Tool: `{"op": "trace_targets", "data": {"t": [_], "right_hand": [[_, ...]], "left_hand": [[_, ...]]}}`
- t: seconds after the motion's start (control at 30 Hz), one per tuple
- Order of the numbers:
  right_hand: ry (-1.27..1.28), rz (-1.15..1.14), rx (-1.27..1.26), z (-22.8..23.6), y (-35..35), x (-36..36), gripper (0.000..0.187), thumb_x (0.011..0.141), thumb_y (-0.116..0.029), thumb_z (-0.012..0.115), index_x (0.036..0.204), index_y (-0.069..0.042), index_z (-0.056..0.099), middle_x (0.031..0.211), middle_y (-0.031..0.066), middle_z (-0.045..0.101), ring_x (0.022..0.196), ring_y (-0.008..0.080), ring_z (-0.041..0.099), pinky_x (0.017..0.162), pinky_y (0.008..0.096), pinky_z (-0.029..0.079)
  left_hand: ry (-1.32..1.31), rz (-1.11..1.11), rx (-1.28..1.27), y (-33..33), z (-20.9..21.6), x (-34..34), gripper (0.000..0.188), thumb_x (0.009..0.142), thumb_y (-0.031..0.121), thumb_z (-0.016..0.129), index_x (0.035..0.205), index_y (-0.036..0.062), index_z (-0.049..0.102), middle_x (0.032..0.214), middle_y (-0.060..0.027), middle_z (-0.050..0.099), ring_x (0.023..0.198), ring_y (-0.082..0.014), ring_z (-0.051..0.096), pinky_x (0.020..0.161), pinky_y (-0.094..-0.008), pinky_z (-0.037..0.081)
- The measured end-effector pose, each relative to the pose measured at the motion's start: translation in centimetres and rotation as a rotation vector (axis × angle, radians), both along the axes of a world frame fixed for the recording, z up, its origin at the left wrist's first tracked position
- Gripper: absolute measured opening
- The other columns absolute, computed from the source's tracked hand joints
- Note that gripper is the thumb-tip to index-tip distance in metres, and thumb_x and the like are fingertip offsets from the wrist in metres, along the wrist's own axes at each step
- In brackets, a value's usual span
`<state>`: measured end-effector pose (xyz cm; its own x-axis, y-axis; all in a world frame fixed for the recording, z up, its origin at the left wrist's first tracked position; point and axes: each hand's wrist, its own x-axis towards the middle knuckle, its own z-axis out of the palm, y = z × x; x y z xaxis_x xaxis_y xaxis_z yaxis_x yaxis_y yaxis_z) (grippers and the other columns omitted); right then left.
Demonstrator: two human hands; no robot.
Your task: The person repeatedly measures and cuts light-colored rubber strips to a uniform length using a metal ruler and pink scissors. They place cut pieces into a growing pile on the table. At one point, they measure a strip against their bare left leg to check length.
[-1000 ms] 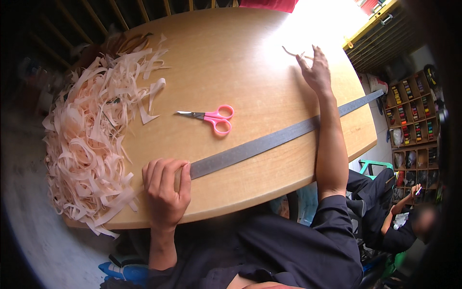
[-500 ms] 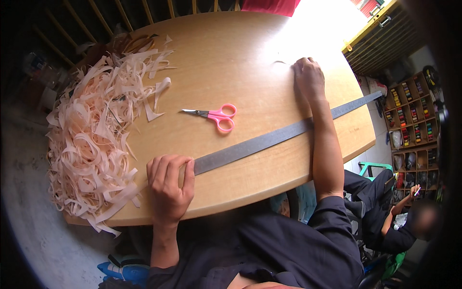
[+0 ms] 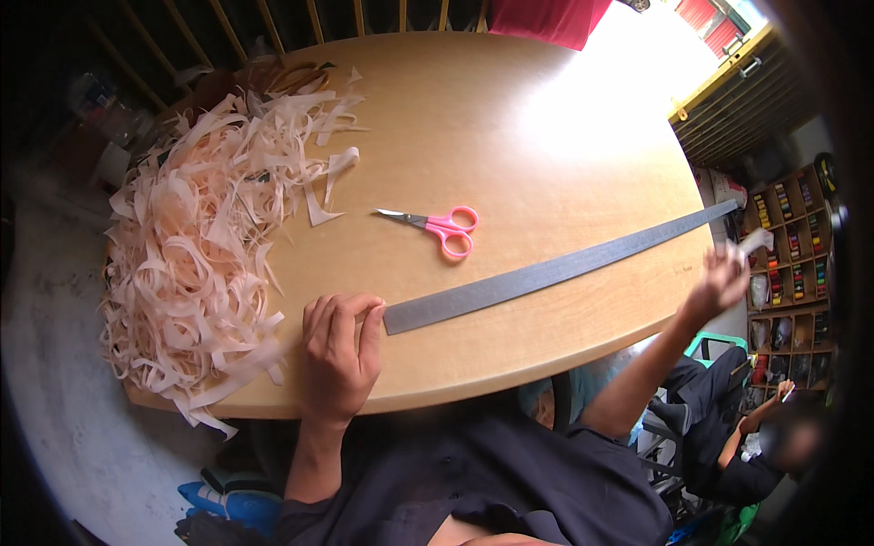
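Note:
A long steel ruler point(image 3: 546, 273) lies slantwise across the wooden table point(image 3: 510, 127). At its near left end my left hand point(image 3: 341, 355) is closed, thumb and fingertips pinched together at the ruler's corner. My right hand point(image 3: 719, 287), blurred by motion, is out past the right edge of the table, with a small pale scrap point(image 3: 756, 241) sticking out of its fingers. Pink-handled scissors point(image 3: 446, 232) rest beyond the ruler, blades pointing left. Beside my left hand is a big heap of pale pink fabric strips point(image 3: 209, 246).
Behind the heap are larger brown-handled shears point(image 3: 300, 79), partly covered. A red cloth point(image 3: 555, 18) hangs at the far edge. At right stand a rack of thread spools point(image 3: 787, 237) and a seated person in dark clothes point(image 3: 751, 478).
My right hand has left the far part of the table and swung right and nearer, carrying the pale scrap. My left hand stays at the ruler's end. The whole view has shifted slightly.

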<state>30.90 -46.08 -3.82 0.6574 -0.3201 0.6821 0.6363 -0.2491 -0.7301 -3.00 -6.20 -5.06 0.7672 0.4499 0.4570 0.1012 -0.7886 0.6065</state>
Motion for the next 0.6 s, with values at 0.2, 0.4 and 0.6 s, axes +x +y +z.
{"op": "trace_targets", "data": {"t": [0.2, 0.4, 0.6], "right_hand": [[0.232, -0.893, -0.19, -17.3, -13.3, -12.4, 0.027, 0.108, -0.016, 0.053, 0.116, 0.009, 0.057, 0.092, 0.0194, 0.066, 0.078, 0.0297, 0.065, 0.069, 0.0399, 0.057], [1.545, -0.504, -1.177, -29.5, -21.1, -28.8, 0.028, 0.098, -0.017, 0.058, 0.115, 0.004, 0.066, 0.116, 0.0322, 0.07, 0.111, 0.0514, 0.066, 0.093, 0.0547, 0.053], [1.909, -0.547, -1.031, -33.1, -24.5, -32.0, 0.032, 0.092, -0.017, 0.065, 0.114, 0.005, 0.07, 0.124, 0.032, 0.069, 0.12, 0.0468, 0.066, 0.098, 0.0509, 0.054]], "left_hand": [[0.002, -0.031, -0.114, 0.3, -0.1, 0.5, 0.023, 0.092, -0.004, 0.071, 0.113, 0.0024, 0.065, 0.098, -0.0132, 0.069, 0.09, -0.033, 0.066, 0.082, -0.0431, 0.05], [0.038, -0.07, -0.074, 0.4, 0.7, 0.6, 0.018, 0.093, -0.003, 0.071, 0.11, 0.0, 0.072, 0.1, -0.0156, 0.073, 0.09, -0.0324, 0.068, 0.081, -0.0397, 0.053], [0.01, -0.053, -0.117, 0.4, 0.7, 0.2, 0.013, 0.092, -0.003, 0.072, 0.105, 0.0004, 0.074, 0.095, -0.0136, 0.074, 0.087, -0.0304, 0.069, 0.08, -0.0385, 0.053]]}}
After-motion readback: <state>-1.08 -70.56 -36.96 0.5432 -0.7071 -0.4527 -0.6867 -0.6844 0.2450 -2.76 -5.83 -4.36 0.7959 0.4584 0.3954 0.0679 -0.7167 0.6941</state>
